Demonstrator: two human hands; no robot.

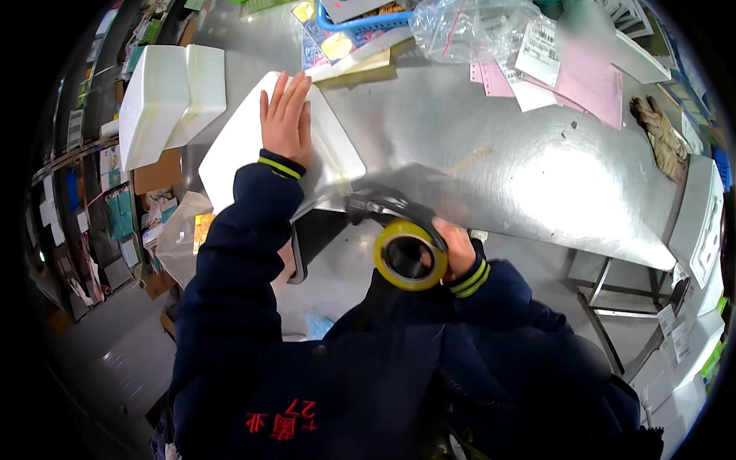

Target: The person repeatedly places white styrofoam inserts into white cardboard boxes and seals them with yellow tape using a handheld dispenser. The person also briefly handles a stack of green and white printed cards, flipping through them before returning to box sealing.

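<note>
- Foam box [326, 134], white, left of centre in the upper half of the frame, on the metal table [429, 107]; its inside is hidden.
- The left hand [286, 126] lies on that box, fingers straight, with slight gaps between them.
- The right hand [458, 249], just right of centre, grips a black tape dispenser [395, 203], its fingers curled at the side; their tips are hidden.
- The dispenser carries a yellow tape roll [414, 283]; its blurred head is near the box's lower right corner, and I cannot tell whether they touch.
- A blue basket [368, 24], top middle, holds a dark grey flat piece [354, 8] and brown patterned things too cut off to name.
- A clear plastic bag [468, 31] lies to the right of the basket, near pink sheets [594, 77]; its contents are unclear.
- Two white foam pieces [157, 100] stand side by side at upper left.
- A translucent sack [180, 238], left of centre, has something yellow [202, 230] at its right side.
- Shelves along the left edge hold packets, among them teal ones [121, 215].
</note>
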